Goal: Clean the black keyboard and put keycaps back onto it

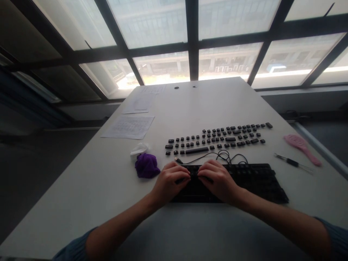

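Note:
A black keyboard (pixel 255 185) lies along the near part of the white table, with part of its key field bare and some keys in place at its upper right. Over its upper left area my left hand (pixel 172 177) bends its fingers together, tips at the keyboard's keys. My right hand (pixel 217 177) faces it from close by, fingers likewise closed and pointing down at the same spot. Whatever sits between the fingertips is too small and dark to make out. Beyond the keyboard, loose black keycaps (pixel 217 139) stand in rows, with a long space bar (pixel 197 150) among them.
The keyboard's cable (pixel 224 156) coils behind it, its USB plug (pixel 178 160) at left. A purple cloth (pixel 147 166) and a white tissue (pixel 139 149) lie left. On the right are a wire keycap puller (pixel 293 162) and a pink hairbrush (pixel 301 146). Paper sheets (pixel 129 127) lie far left.

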Demonstrator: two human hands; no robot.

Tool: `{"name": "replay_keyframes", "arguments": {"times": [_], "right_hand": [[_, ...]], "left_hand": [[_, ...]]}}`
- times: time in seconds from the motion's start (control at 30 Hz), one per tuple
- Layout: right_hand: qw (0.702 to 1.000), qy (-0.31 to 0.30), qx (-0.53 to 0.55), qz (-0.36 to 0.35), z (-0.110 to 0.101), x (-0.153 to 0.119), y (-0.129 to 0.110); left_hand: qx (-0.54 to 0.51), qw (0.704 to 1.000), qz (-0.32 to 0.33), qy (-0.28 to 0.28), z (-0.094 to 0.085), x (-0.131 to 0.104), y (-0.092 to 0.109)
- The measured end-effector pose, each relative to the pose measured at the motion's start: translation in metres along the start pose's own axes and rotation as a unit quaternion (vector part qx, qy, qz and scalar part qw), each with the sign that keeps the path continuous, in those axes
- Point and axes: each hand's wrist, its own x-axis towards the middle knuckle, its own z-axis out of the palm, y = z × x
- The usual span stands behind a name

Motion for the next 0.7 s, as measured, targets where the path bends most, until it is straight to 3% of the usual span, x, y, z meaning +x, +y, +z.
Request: {"name": "replay_keyframes", "arguments": {"times": [0.13, 0.7], "right_hand": [[1.0, -0.007, -0.02, -0.019, 0.013, -0.016, -0.008], [0.991, -0.045, -0.111, -0.059, 0.023, -0.022, -0.003]], "left_hand": [[0.013, 1.0, 0.007, 0.023, 0.011, -0.017, -0.001], [0.094, 0.993, 0.067, 0.012, 0.018, -0.021, -0.011]]}}
